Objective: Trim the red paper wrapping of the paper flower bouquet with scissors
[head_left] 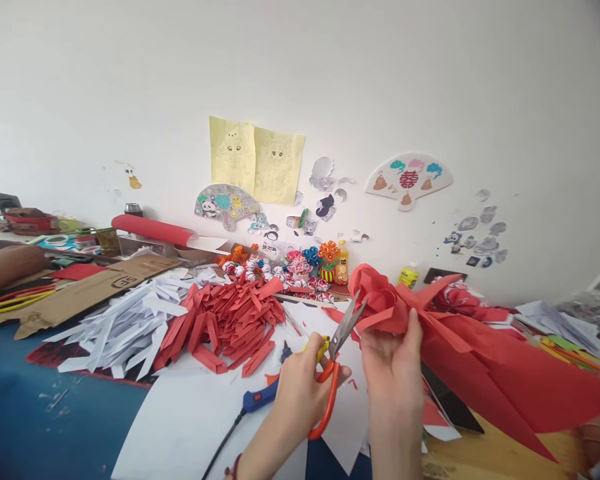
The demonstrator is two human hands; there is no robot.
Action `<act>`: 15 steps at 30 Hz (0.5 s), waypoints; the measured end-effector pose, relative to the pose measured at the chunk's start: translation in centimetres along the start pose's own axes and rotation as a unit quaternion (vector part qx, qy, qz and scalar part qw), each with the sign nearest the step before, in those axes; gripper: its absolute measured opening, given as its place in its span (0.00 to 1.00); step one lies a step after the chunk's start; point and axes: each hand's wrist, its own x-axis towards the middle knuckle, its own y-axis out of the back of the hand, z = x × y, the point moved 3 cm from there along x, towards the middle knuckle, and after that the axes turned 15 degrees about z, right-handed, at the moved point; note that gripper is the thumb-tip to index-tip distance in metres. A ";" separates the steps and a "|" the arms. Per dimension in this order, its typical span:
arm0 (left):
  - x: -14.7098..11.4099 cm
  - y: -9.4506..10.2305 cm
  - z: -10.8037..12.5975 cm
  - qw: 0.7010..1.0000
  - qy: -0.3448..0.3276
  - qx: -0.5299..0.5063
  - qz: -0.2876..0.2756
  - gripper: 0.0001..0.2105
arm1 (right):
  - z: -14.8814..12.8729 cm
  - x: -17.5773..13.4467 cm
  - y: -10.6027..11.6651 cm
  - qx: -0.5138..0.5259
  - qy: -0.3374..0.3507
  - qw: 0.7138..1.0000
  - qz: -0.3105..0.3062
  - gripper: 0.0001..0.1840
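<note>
My left hand (303, 387) is wrapped round the orange-red handles of a pair of scissors (344, 332). The blades are spread apart, their tips at the edge of a red paper flower (380, 300). Palm up, my right hand (393, 357) grips the flower from below, thumb on its right side. Large red paper sheets (510, 373) spread out to the right behind that hand. Partly hidden by my left hand, a blue corded tool with a red switch (260, 398) lies on white paper (190, 427).
Folded white paper strips (125, 327) and folded red strips (230, 320) are heaped at the left. Paper flowers and an orange drink bottle (341, 263) stand by the wall. Another person's hand (20, 263) is at far left, near cardboard (100, 287). A red roll (153, 229) lies behind.
</note>
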 end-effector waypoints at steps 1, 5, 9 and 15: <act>0.0 0.0 0.0 1.000 0.001 0.000 0.002 0.14 | 0.0 0.1 0.0 0.003 -0.002 1.000 0.001 0.17; -0.1 -0.1 -0.2 1.000 0.010 0.004 0.009 0.15 | 0.1 0.2 0.1 0.005 -0.012 1.000 0.015 0.16; -0.1 0.0 -0.2 1.000 0.010 0.000 0.006 0.16 | 0.0 0.1 0.1 0.000 -0.006 1.000 0.005 0.16; 0.0 0.1 -0.2 1.000 0.004 0.009 -0.003 0.15 | 0.0 0.2 0.3 -0.004 -0.002 1.000 0.002 0.16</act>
